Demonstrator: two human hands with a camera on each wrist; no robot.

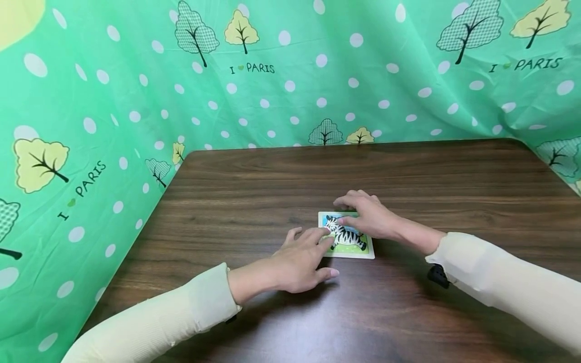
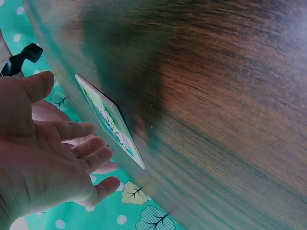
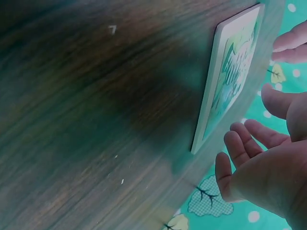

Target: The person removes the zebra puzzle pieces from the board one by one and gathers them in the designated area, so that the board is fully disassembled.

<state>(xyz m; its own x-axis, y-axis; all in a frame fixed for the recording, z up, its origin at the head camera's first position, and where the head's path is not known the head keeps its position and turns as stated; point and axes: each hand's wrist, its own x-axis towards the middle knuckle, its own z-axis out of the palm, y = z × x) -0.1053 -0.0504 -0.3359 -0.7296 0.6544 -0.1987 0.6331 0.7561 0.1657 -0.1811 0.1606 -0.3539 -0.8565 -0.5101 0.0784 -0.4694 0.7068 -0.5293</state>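
Note:
A flat zebra picture board with a white border point(image 1: 349, 249) lies on the table. In the head view my left hand point(image 1: 299, 259) is over its left edge, fingers spread and thumb apart. My right hand point(image 1: 369, 214) hovers by its upper right part, fingers loosely bent. The left wrist view shows the board point(image 2: 112, 122) beyond the fingers of my left hand point(image 2: 53, 153), with a gap between. In the right wrist view the board point(image 3: 232, 72) lies flat, and my right hand point(image 3: 268, 153) is beside it, holding nothing.
The dark wooden table point(image 1: 254, 186) extends around the board. A green dotted curtain with printed trees point(image 1: 290, 65) hangs behind the table and along its left side. Small pale specks show on the tabletop in the right wrist view.

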